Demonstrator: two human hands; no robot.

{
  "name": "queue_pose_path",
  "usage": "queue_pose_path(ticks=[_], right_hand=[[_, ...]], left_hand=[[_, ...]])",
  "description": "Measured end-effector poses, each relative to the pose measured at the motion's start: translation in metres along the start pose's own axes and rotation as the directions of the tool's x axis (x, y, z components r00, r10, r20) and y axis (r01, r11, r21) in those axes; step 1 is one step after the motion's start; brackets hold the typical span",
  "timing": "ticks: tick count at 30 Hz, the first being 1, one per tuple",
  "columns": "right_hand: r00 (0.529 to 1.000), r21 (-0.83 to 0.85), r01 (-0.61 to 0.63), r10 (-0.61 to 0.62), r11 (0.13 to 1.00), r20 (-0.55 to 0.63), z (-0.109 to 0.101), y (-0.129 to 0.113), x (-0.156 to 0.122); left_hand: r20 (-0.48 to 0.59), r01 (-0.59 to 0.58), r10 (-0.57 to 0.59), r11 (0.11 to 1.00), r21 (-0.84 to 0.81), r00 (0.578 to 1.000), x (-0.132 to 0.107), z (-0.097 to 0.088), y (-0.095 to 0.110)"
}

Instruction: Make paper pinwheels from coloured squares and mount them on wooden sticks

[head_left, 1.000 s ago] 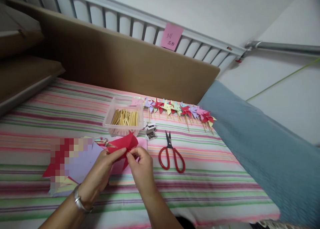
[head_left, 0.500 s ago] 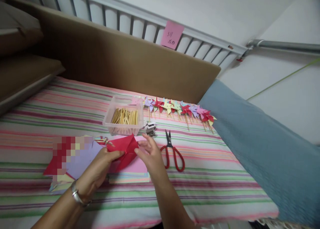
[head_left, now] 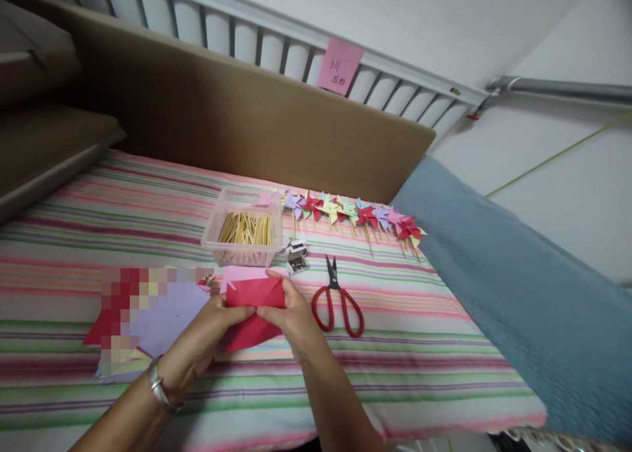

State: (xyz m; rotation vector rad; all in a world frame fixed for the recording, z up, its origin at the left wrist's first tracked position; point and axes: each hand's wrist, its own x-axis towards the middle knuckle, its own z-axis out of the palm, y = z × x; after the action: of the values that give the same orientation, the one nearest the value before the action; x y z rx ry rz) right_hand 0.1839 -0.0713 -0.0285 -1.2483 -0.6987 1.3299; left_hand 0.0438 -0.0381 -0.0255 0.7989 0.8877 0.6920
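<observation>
Between both hands is a sheet of red paper, partly folded, held above a stack with pink paper on it. My left hand, with a silver bangle at the wrist, pinches the sheet's left side, thumb near the middle. My right hand grips the right side, its thumb almost meeting the left one. Left of them lies a pile of coloured paper, partly pixelated. Scissors with red handles lie to the right of my right hand. A small open box of pins sits just beyond.
Behind the hands stands a clear plastic box of wooden sticks. A row of finished paper pinwheels lies along the cardboard panel. Brown cardboard rises at the left; blue fabric hangs at the right.
My right hand has moved left and closed on the red paper's right side. The sheet has turned and come slightly lower, and both thumbs now press near its middle.
</observation>
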Motion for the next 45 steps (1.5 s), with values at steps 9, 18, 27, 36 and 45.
queue_pose_path(ticks=[9,18,27,36,45], right_hand=[[0.991,0.198,0.09,-0.069,0.976,-0.112,0.017,0.003,-0.006],[0.962,-0.162,0.205,-0.229,0.965,-0.151,0.011,0.007,-0.006],[0.604,-0.693,0.677,-0.725,0.249,0.33,0.006,0.005,-0.02],[0.606,-0.719,0.683,-0.648,0.128,0.461,0.009,0.011,-0.021],[0.756,-0.724,0.578,-0.582,0.377,0.3,0.007,0.013,-0.021]], left_hand=[[-0.021,-0.072,0.07,0.995,-0.069,0.997,0.001,0.002,0.001],[-0.038,-0.097,0.097,0.995,-0.014,0.995,0.008,-0.016,0.005],[-0.133,-0.16,0.153,0.986,-0.051,0.979,0.008,-0.042,0.021],[-0.119,-0.155,0.148,0.987,-0.048,0.982,0.003,-0.044,0.031],[-0.101,-0.106,0.097,0.991,-0.083,0.99,0.0,-0.032,0.031]])
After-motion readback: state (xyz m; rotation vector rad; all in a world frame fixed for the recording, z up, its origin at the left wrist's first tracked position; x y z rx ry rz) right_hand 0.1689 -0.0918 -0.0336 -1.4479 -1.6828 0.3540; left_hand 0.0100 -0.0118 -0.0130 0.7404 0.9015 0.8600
